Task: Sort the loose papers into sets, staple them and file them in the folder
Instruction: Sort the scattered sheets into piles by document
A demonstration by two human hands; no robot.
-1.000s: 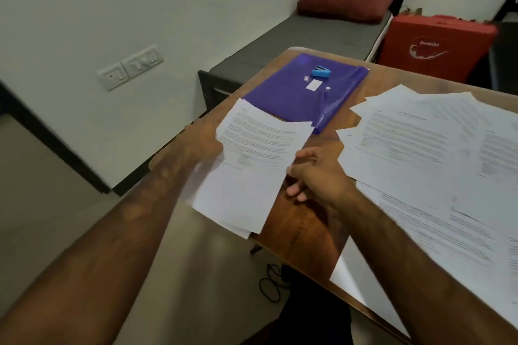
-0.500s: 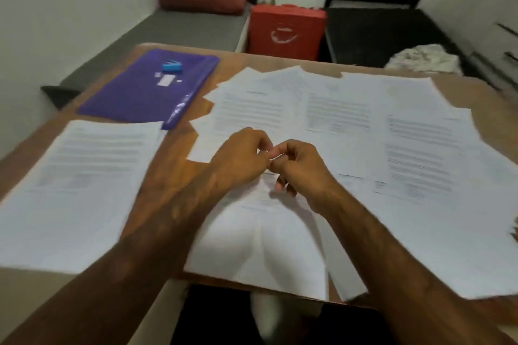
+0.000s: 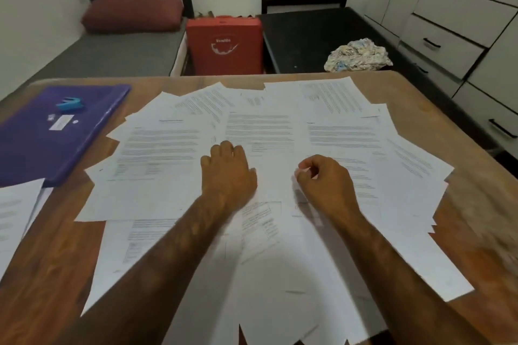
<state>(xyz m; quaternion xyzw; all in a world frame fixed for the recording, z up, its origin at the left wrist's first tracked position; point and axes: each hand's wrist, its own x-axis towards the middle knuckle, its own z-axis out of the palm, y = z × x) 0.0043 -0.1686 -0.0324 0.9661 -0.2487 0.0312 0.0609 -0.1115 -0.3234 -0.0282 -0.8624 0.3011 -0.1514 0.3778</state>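
Observation:
Loose printed papers (image 3: 342,131) lie fanned and overlapping across the middle and right of the wooden table (image 3: 437,92). My left hand (image 3: 228,173) rests palm down on the sheets near the centre. A little to its right, my right hand (image 3: 325,182) hovers just over the sheets with curled fingers, thumb close to the forefinger; I see nothing held in it. A purple folder (image 3: 33,148) lies at the far left, with a small blue stapler (image 3: 70,105) and a white slip (image 3: 61,122) on top. A separate set of papers (image 3: 14,213) lies at the left edge, in front of the folder.
Behind the table stands a red bag (image 3: 224,45) between a grey bed with a maroon pillow (image 3: 131,14) and a black bed holding a crumpled cloth (image 3: 358,56). White drawers (image 3: 448,45) line the right wall. Several sheets overhang the table's near edge.
My view has swung right from the set at the left edge to the spread of loose papers. My hands left that set, met over the centre, then parted; the left now lies on the sheets.

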